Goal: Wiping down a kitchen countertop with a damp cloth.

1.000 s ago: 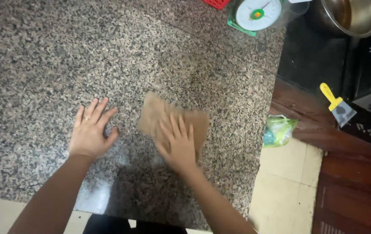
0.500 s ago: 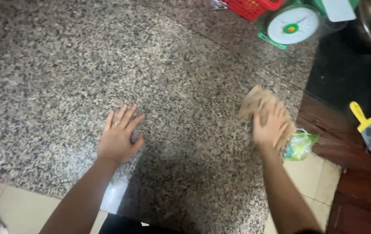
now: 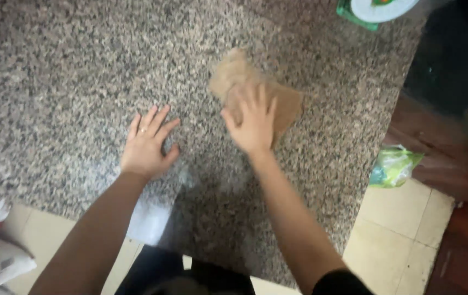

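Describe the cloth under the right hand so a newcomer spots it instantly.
Start at the speckled granite countertop. Near its middle, the right hand presses flat on a crumpled tan cloth. It is the only soft, plain brown thing there; the left hand beside it rests on bare stone.

We're at a speckled grey granite countertop with pale yellow floor tiles below and dark reddish wooden furniture off to the right, all pretty softly lit.

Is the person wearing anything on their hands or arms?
Both forearms are bare, with no gloves. The left hand has a thin ring on one finger. The right hand shows none, though it is blurred. A dark sleeve edge shows at the right upper arm.
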